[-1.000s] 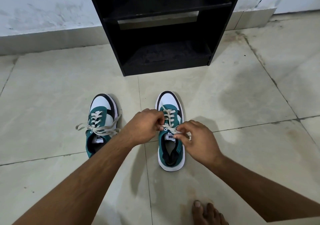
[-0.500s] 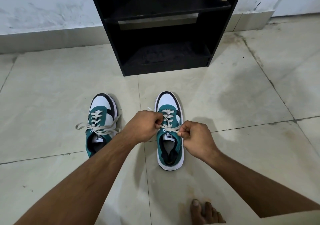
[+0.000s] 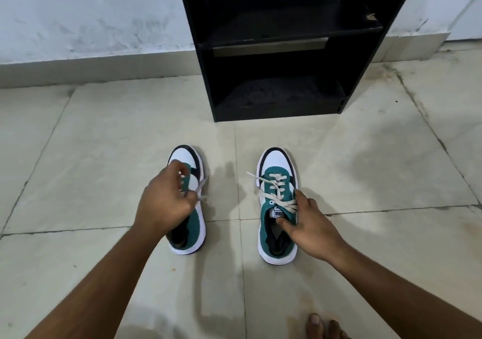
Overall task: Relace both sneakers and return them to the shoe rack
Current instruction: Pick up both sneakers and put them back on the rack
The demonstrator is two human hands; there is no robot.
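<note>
Two teal, white and black sneakers stand on the tiled floor, toes toward the rack. My left hand [image 3: 167,198] hovers over the left sneaker [image 3: 191,230] and pinches its cream lace, hiding most of the lacing. My right hand [image 3: 310,224] grips the right sneaker [image 3: 276,164] at its collar, thumb inside the opening by the tongue. That sneaker's cream laces [image 3: 273,195] are threaded and their ends lie loose to the left. The black shoe rack [image 3: 281,38] stands against the wall just beyond the shoes, both visible shelves bare.
Beige floor tiles with dark grout lines surround the shoes. A white wall with a low skirting runs behind the rack. My bare toes [image 3: 323,325] show at the bottom edge, right of centre.
Both hands have let go of the right sneaker's lace. My left hand has moved over to the left sneaker's lace, and my right hand has taken hold of the right sneaker's collar.
</note>
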